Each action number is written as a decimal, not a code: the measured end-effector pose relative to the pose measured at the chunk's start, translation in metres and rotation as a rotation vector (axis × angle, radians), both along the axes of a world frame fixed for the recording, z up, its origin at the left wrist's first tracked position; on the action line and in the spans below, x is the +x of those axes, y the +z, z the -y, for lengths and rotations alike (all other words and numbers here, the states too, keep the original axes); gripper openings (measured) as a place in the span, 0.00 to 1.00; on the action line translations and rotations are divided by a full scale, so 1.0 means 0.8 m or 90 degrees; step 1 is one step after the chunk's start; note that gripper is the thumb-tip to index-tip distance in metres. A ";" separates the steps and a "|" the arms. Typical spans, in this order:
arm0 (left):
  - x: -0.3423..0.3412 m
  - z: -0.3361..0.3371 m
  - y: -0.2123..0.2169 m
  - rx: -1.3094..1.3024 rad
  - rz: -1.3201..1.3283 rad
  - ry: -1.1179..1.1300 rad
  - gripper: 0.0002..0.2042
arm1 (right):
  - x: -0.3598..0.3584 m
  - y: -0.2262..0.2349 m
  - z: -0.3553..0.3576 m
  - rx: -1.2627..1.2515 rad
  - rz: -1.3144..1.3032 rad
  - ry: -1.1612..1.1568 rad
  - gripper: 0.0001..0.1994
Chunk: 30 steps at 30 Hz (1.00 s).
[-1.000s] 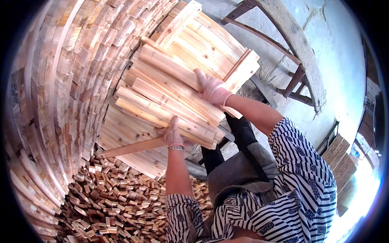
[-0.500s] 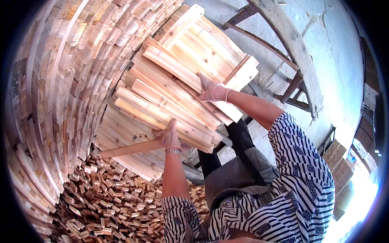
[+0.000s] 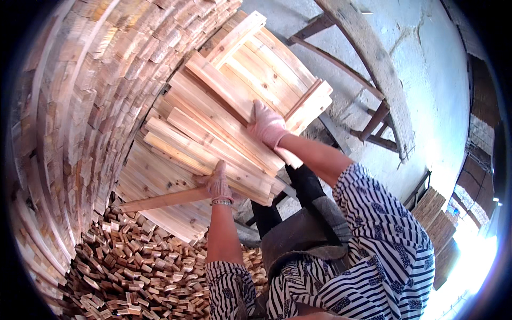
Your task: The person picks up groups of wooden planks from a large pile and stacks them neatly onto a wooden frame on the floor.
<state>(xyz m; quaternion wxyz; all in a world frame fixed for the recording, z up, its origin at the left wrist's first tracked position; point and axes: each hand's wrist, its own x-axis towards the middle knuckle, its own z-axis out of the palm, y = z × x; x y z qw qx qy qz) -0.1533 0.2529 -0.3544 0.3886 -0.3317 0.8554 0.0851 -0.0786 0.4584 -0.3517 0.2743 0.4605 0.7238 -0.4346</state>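
My left hand, in a pale pink knit glove, is closed around a narrow wooden plank that sticks out to the left, its far part above the boards below. It is right beside a row of loose light planks. Farther off and to the right, my right hand, gloved the same way, grips a longer board near its close end. That board slants across the pile, and its underside and my fingertips are hidden.
A tall stack of wood pieces rises on the left. Many short offcuts cover the floor below. Crosswise boards edge the pile's far side. A wooden trestle bench stands far right, and bundled wood leans near the right edge.
My right hand has shifted slightly left with its board, which now lies closer against the neighbouring planks. My left hand keeps its hold, and the whole view has shifted a little.
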 end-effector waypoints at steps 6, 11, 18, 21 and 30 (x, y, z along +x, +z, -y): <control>0.034 0.066 -0.037 0.242 -0.179 0.010 0.62 | 0.010 -0.031 0.022 0.079 -0.093 0.118 0.30; 0.015 0.030 -0.010 0.150 -0.084 -0.011 0.63 | 0.016 -0.006 -0.063 0.073 -0.012 0.178 0.24; 0.026 0.064 -0.039 0.197 -0.137 0.034 0.62 | 0.017 -0.088 -0.017 0.131 -0.117 0.046 0.38; 0.031 0.073 -0.019 0.369 -0.201 0.088 0.63 | 0.005 -0.070 -0.035 0.103 -0.031 0.159 0.38; 0.092 -0.022 0.041 0.808 0.041 0.196 0.37 | 0.052 0.088 0.025 -0.614 -0.270 -0.220 0.54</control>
